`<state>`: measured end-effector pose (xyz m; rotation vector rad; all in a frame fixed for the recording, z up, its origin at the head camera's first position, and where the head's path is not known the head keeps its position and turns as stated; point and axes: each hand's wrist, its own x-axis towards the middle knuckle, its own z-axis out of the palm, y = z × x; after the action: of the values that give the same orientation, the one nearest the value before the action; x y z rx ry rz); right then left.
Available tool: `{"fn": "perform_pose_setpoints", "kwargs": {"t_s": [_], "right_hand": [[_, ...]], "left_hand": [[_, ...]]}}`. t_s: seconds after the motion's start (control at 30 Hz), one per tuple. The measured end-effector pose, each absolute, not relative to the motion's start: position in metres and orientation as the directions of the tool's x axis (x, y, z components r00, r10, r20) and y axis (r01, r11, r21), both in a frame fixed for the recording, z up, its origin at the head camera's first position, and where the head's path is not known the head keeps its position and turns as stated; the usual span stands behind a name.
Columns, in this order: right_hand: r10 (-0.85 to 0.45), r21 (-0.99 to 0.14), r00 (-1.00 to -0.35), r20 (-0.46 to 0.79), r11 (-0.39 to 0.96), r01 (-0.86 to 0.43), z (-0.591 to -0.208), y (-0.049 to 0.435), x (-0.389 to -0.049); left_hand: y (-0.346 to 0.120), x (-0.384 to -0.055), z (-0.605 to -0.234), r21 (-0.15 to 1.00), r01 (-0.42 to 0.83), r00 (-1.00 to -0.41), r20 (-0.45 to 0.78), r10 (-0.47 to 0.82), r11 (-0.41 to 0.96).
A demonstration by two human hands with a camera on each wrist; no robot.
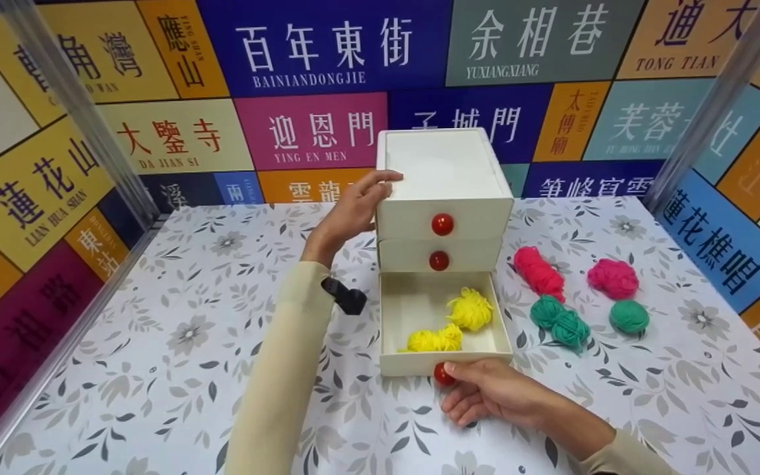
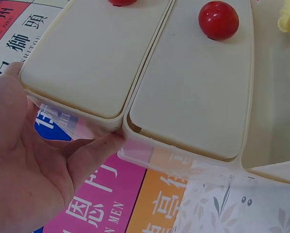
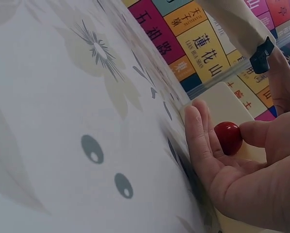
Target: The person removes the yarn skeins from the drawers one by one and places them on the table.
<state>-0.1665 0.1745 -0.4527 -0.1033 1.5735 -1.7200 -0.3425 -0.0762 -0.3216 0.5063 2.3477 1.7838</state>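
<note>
A white drawer cabinet (image 1: 443, 161) with red knobs stands on the table, its two upper drawers closed. The bottom drawer (image 1: 401, 365) is pulled out and holds two yellow yarn bundles, a knotted one (image 1: 436, 338) and a fluffier one (image 1: 471, 311). My left hand (image 1: 353, 208) grips the cabinet's upper left edge, fingers over the top and thumb along the side (image 2: 111, 141). At the bottom drawer's front, my right hand (image 1: 495, 394) pinches the red knob (image 3: 228, 138) between thumb and fingers.
Right of the cabinet lie a long red yarn bundle (image 1: 539, 273), a pink-red one (image 1: 613, 278), a green double bundle (image 1: 559, 321) and a green ball (image 1: 629, 316). A floral cloth (image 1: 189, 336) covers the table. Panels with street names (image 1: 340, 46) stand behind and at both sides.
</note>
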Motion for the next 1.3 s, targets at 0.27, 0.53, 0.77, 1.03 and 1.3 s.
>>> {"fn": "perform_pose_setpoints", "kwargs": {"t_s": [0.27, 0.53, 0.77, 1.03, 1.3], "right_hand": [[-0.573, -0.884, -0.69, -0.443, 0.149, 0.444, -0.451, 0.175, -0.164], [-0.583, -0.89, -0.676, -0.452, 0.243, 0.385, -0.448, 0.177, -0.16], [-0.569, -0.877, -0.687, -0.452, 0.426, 0.224, -0.426, 0.181, -0.157], [-0.574, -0.893, -0.752, -0.325, 0.447, 0.044, -0.399, 0.181, -0.162], [-0.439, -0.827, -0.891, -0.119, 0.54, -0.156, -0.384, 0.173, -0.173]], "left_hand": [[-0.076, -0.342, -0.321, 0.955, 0.179, -0.93, 0.085, 0.359, 0.237], [-0.076, -0.341, -0.321, 0.952, 0.189, -0.93, 0.095, 0.355, 0.24], [-0.076, -0.341, -0.32, 0.955, 0.184, -0.932, 0.094, 0.351, 0.233], [-0.076, -0.342, -0.322, 0.951, 0.183, -0.933, 0.088, 0.348, 0.25], [-0.076, -0.342, -0.321, 0.952, 0.182, -0.934, 0.089, 0.347, 0.248]]}}
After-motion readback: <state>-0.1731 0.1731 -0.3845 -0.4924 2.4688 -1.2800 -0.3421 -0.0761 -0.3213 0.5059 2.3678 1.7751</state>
